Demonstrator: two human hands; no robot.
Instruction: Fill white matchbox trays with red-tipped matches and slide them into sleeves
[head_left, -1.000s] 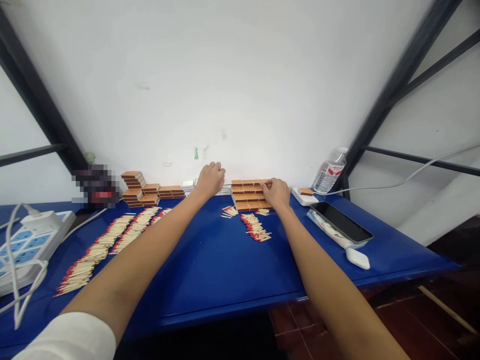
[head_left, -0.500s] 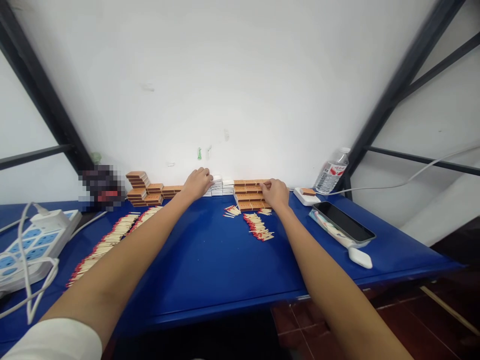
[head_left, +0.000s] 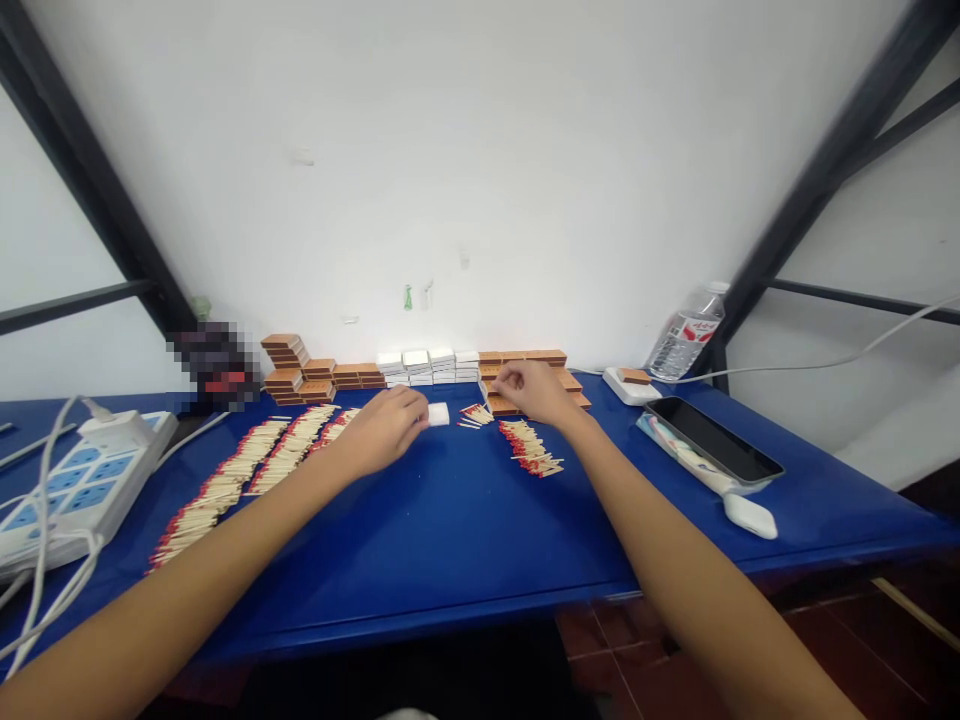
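My left hand is closed at the edge of a small white matchbox tray, low over the blue tabletop. Behind it, white matchbox trays stand in stacks against the wall. My right hand hovers with fingers pinched in front of stacked brown matchbox sleeves and hides part of them. Whether anything is in that pinch cannot be seen. Below it lies a pile of red-tipped matches, with a smaller bunch of matches to its left.
Long rows of matches and stacked brown matchboxes occupy the left. A power strip with cables lies at far left. On the right are a water bottle, a phone, a white earbud case and a white block.
My left hand has come down and forward from the white stacks with one tray. My right hand has shifted slightly left across the brown stack, and the view has shifted a little.
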